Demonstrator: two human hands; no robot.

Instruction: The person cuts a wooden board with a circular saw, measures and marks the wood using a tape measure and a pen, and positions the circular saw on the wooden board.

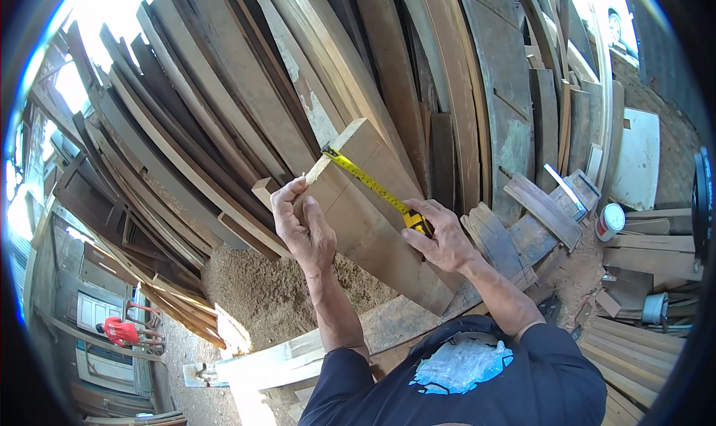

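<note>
A wide wooden board (359, 228) slants up in front of me, its pale cut edge at the far end. My left hand (304, 228) is closed at the left corner of that edge, thumb and fingers pinching the wood. My right hand (445, 239) grips a yellow and black tape measure (415, 221) over the board's right side. Its yellow blade (365, 178) is pulled out across the board's face, with the hook end at the pale edge. Faint lines cross the wood near the blade.
Many long planks (224, 75) lean upright behind the board. A sawdust heap (253, 292) lies below my left arm. Wood offcuts (541, 210) and a white-lidded can (610, 221) stand at right. A person in red (121, 330) is far off at lower left.
</note>
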